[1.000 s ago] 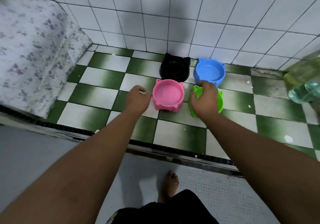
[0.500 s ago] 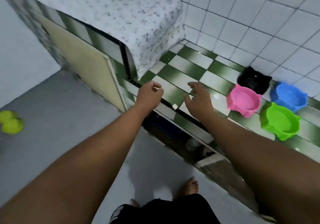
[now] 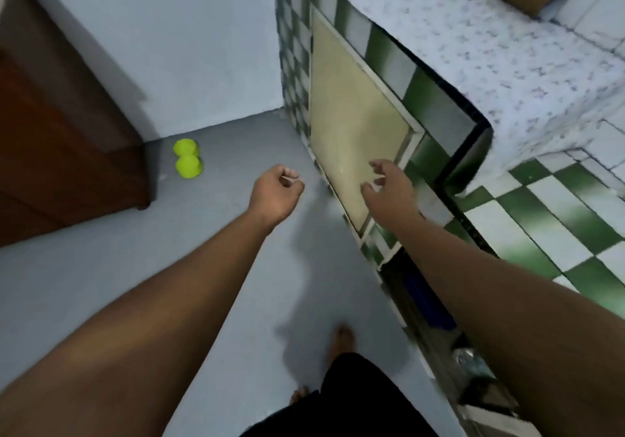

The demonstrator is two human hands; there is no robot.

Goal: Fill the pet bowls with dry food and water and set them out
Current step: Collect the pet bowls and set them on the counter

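Observation:
None of the pet bowls shows in the head view now. My left hand [image 3: 276,192] hangs over the grey floor with its fingers curled shut and nothing visible in it. My right hand [image 3: 386,186] is held in front of the beige cabinet panel [image 3: 351,132], fingers spread and empty. On the floor at the left, beside a brown wooden cabinet [image 3: 61,125], lies a yellow-green dumbbell-shaped object [image 3: 187,158].
A green-and-white tiled counter [image 3: 554,213] runs along the right, with a floral cloth [image 3: 500,64] over its raised part. Under the counter edge is a dark opening with a blue item [image 3: 426,301]. Grey floor [image 3: 135,267] spreads ahead; my bare foot [image 3: 342,338] stands on it.
The view has swung left, away from the four bowls on the counter, which have left the frame. Both hands let go of the bowls and came off the counter.

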